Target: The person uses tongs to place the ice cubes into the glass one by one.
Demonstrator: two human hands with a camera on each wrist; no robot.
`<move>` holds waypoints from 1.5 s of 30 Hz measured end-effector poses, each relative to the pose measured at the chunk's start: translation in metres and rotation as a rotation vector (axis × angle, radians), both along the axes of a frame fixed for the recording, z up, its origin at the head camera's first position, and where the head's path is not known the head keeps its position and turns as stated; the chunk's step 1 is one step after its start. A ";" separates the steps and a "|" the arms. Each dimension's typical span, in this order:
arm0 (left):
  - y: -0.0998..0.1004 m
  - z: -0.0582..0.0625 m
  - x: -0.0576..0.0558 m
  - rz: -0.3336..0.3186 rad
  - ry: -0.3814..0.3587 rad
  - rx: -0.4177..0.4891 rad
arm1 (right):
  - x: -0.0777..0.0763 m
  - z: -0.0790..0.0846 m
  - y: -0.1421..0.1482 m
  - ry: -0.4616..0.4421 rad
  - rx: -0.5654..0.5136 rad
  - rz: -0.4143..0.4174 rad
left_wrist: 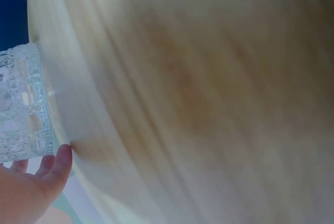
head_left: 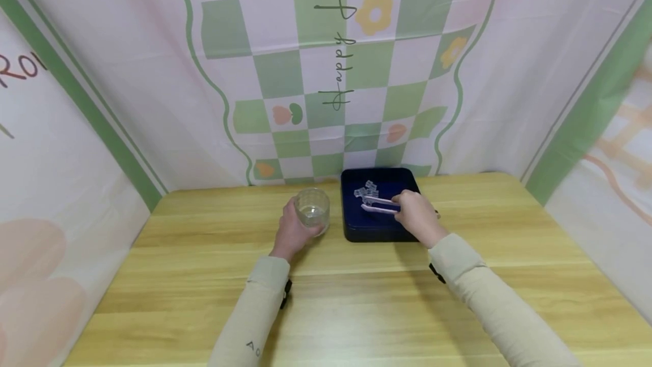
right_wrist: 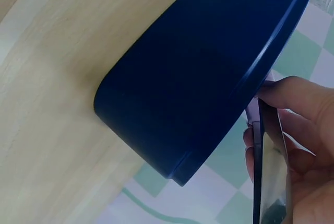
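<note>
A clear, patterned glass cup (head_left: 313,204) is in my left hand (head_left: 292,232), the fingers and thumb wrapped round its side. The left wrist view shows its ridged glass wall (left_wrist: 26,101) beside the fingertips. My right hand (head_left: 419,217) grips tongs (head_left: 379,209) with pale pink tips; a shiny metal handle (right_wrist: 274,182) shows in the right wrist view. The tongs' two arms reach over a dark blue square tray (head_left: 379,235), their tips parted next to several clear, ice-like cubes (head_left: 370,188). Whether the tips touch a cube I cannot tell.
A light wood-grain table (head_left: 346,310) carries the cup and tray, which stand near its back edge. Behind it hangs a checked green-and-white cloth (head_left: 326,72). More printed cloth (head_left: 66,157) borders the left and right sides.
</note>
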State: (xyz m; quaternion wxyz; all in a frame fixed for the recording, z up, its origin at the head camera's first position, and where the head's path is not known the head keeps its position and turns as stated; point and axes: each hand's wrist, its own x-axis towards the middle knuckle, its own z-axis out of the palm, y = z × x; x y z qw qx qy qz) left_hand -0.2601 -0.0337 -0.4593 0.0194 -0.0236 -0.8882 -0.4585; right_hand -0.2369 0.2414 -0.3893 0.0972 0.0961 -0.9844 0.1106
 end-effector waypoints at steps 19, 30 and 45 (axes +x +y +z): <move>0.001 0.001 0.003 0.000 0.027 0.023 | -0.002 -0.005 0.005 -0.049 -0.001 0.004; 0.000 -0.002 0.000 -0.003 -0.004 0.008 | -0.001 -0.007 0.004 -0.023 -0.009 0.012; 0.000 0.002 0.003 -0.002 0.005 0.012 | -0.001 -0.007 0.005 0.003 -0.036 0.012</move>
